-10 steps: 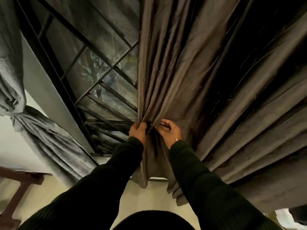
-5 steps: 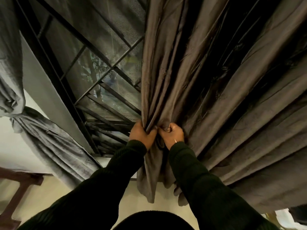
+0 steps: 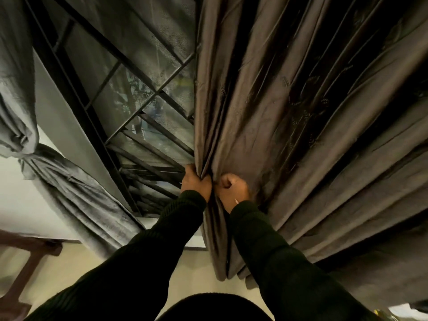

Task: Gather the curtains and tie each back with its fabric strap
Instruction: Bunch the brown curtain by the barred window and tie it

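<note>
While both hands (image 3: 196, 181) (image 3: 232, 189) keep their grip, more brown curtain (image 3: 289, 112) folds have bunched together.

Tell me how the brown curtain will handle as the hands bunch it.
Probably floppy: the brown curtain collapses into deep folds where the left hand and right hand grip it. Its sheen suggests it may slip. Likely somewhat heavy, given how much still hangs ungathered.

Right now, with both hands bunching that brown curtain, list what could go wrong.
1. Most of the brown curtain fans out right, ungathered; loose pleats may slip the left hand and right hand.
2. No strap shows; freeing a grip to fetch one could spill the bundle.
</note>
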